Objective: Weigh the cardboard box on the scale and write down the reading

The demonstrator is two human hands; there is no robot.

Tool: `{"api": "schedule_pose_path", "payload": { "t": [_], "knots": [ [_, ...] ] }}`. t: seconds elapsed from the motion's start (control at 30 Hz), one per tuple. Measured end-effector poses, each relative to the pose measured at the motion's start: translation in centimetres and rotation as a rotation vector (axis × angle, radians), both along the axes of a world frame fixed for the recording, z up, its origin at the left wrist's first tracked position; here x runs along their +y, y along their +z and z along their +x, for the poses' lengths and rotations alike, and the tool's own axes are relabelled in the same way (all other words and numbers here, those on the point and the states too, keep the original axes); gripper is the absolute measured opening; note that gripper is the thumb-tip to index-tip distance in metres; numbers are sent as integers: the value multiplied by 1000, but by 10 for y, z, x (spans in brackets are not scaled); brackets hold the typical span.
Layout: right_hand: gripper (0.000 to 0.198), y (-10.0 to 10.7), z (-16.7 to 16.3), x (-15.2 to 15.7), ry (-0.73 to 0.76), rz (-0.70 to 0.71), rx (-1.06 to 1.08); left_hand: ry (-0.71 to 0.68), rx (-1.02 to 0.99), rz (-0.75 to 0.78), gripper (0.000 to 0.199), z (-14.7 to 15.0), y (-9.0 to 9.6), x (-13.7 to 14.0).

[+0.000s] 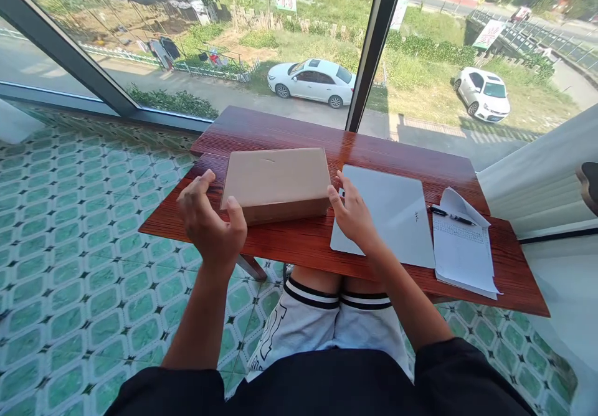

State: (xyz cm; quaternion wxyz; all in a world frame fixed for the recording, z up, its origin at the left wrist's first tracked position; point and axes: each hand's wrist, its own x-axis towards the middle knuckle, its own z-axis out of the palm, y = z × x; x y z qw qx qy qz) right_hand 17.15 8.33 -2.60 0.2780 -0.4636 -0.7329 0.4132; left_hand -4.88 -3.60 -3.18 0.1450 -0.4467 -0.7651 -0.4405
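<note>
A tall glass window (299,36) with dark slanted metal frames fills the far side of the room, looking down on grass and two white parked cars. Below it spreads a glossy floor of green and white patterned tiles (79,260). A long reddish-brown wooden surface (299,245) with visible streaked grain and a polished sheen stands at the window, over the seated person's knees.

On this surface, towards its left end, lies a flat rectangular box of plain brown cardboard (276,182), matte and smooth, lid closed. Just beside it to the right rests a thin, pale grey rectangular slab with rounded corners, like a closed laptop (392,213). Further right sits a loose stack of white paper sheets (462,251), one corner curled up, with a slim black pen (451,217) lying across the top.

The left hand (210,223) hovers at the box's left front corner, fingers spread and curved, holding nothing. The right hand (352,213) rests at the box's right end, fingers loosely bent, on the grey slab's edge, not gripping.
</note>
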Motion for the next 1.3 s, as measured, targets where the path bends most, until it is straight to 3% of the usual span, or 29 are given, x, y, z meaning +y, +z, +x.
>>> {"api": "schedule_pose_path", "payload": {
  "t": [0.2, 0.4, 0.57, 0.73, 0.87, 1.13, 1.3],
  "knots": [
    [70, 25, 52, 17, 46, 28, -38, -367, 254, 56, 35, 40, 28, 13],
    [58, 44, 110, 30, -32, 113, -118, -715, 518, 193, 42, 118, 50, 44],
    [51, 47, 163, 41, -129, 182, -197, -967, 694, 269, 32, 187, 51, 65],
    [48, 36, 218, 55, -210, 201, -316, -1251, 803, 335, 20, 255, 32, 76],
    [47, 13, 258, 64, -304, 215, -484, -1452, 873, 277, 22, 300, 7, 76],
    [49, -30, 304, 71, -294, 128, -731, -1404, 1052, 190, 36, 344, -58, 77],
    [39, -41, 308, 71, -270, 259, -947, -1399, 1052, 161, 34, 348, -75, 72]
  ]
}}
